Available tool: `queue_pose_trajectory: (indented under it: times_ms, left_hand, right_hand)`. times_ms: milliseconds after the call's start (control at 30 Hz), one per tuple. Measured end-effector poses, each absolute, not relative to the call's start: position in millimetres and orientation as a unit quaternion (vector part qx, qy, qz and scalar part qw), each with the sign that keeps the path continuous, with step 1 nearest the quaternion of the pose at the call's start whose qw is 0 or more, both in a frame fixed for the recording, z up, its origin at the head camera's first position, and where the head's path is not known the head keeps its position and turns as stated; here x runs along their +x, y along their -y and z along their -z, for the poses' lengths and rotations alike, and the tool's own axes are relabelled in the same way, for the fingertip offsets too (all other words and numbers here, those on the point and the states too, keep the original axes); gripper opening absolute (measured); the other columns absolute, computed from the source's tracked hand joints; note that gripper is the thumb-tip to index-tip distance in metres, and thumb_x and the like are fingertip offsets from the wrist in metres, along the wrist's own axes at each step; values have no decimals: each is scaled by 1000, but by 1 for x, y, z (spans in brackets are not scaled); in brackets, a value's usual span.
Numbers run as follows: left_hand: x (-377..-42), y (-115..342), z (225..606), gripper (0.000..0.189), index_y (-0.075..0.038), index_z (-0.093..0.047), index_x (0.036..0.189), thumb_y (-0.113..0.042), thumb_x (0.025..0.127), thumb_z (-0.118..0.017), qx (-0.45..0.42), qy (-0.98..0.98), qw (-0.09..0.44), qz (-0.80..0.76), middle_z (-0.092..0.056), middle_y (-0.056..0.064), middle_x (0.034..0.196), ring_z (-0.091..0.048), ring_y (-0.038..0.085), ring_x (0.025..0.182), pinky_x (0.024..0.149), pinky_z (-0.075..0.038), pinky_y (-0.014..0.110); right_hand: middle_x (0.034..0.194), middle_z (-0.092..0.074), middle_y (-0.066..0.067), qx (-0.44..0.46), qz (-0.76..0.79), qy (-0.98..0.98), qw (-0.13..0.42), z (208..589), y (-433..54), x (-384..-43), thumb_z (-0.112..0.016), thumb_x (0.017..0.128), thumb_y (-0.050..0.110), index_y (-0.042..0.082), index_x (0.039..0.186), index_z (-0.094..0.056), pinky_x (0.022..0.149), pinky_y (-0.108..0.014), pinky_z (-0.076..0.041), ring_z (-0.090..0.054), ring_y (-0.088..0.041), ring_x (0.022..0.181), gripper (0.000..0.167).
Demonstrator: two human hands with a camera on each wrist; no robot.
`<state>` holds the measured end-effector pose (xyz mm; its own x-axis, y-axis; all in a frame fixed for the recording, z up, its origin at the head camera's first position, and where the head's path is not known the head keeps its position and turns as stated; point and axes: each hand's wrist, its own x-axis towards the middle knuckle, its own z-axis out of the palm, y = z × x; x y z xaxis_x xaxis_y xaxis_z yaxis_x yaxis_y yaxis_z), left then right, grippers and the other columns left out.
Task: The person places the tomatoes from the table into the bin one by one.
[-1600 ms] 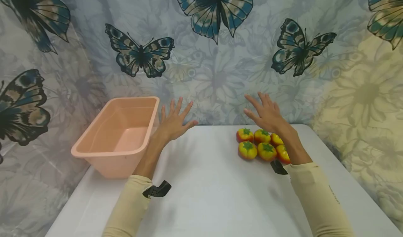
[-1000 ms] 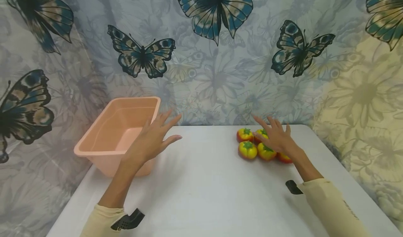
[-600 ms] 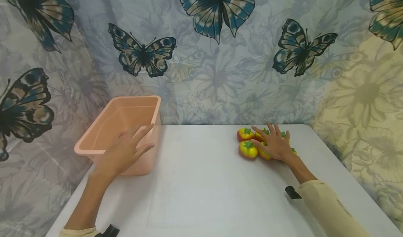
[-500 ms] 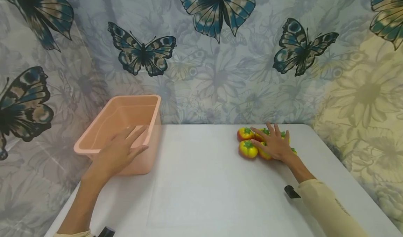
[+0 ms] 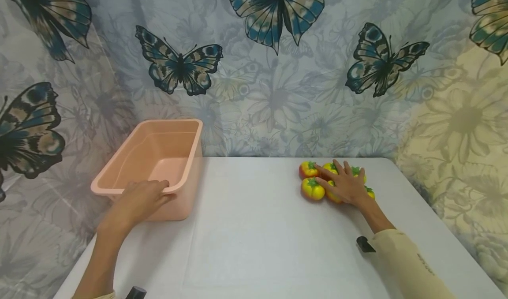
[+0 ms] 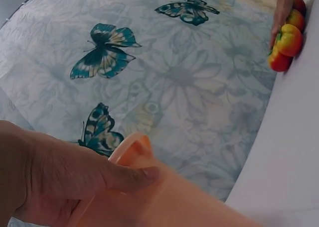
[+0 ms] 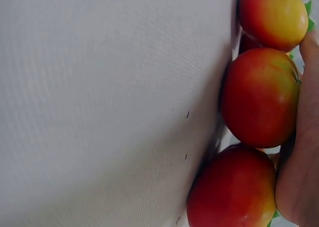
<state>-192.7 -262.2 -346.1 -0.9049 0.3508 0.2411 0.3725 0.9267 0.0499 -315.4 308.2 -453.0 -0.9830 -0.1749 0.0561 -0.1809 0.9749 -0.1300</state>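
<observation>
Plainly, in the head view the right hand [image 5: 347, 188] is the nearer to the peppers [image 5: 313, 188]: it lies right above them, fingers spread and fairly straight over the cluster, pointing away from the person. The peppers sit on the worktop [image 5: 242, 228] in two rows running left to right; each is round, with no clear long axis. The tub [image 5: 182, 206] stands well apart, to their left, its long axis seemingly running away from the person. The left hand [image 5: 139, 202] holds its near rim, fingers bent over it

In the left wrist view, that grip pinches the tub's edge, thumb flat against the wall; the other fingers are hidden. The peppers show small at upper right, beside part of the right hand

In the right wrist view, the right hand runs along the peppers' stem side, seemingly touching the middle and lowest ones; its fingertips cannot be made out, so any pinch there cannot be told
</observation>
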Motion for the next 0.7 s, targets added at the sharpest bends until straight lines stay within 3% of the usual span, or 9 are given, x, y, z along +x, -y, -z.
queue_pose_trajectory:
  times_ms: [67,133,400,567,700]
  left_hand:
    - [-194,263,346,27,-16,-61,82,-36,96,-72,-190,974,118,45,-47,-7,62,-42,12,59,57,-36,35]
    - [-195,262,348,28,-18,-58,79,-35,95,-74,-204,969,135,46,-42,-8,61,-39,10,59,57,-34,32]
    - [-202,234,364,31,-23,-60,73,-39,84,-83,-267,924,269,47,-46,-9,60,-40,4,55,50,-28,20]
    - [-204,206,365,24,-22,-72,81,-41,82,-85,-268,921,278,47,-55,-6,62,-51,9,56,49,-33,21]
    - [-202,181,367,24,-23,-71,79,-42,82,-86,-253,926,278,38,-59,-5,63,-60,15,60,48,-37,24]
  right_hand:
    - [170,-19,-32,89,-68,993,24,454,-308,-315,-29,99,79,42,163,-31,108,-92,4,-14,-68,151,74]
    - [170,-20,-32,90,-66,993,26,455,-308,-315,-28,99,79,42,163,-31,108,-93,3,-15,-68,151,74]
    - [169,-21,-32,83,-59,995,25,457,-314,-315,-28,99,80,41,164,-30,108,-93,2,-17,-67,151,76]
    - [169,-19,-33,83,-68,994,22,455,-313,-317,-27,99,80,41,164,-28,108,-93,5,-17,-66,151,76]
    - [169,-19,-33,88,-67,994,17,457,-309,-319,-28,99,80,40,164,-28,108,-93,4,-18,-66,151,76]
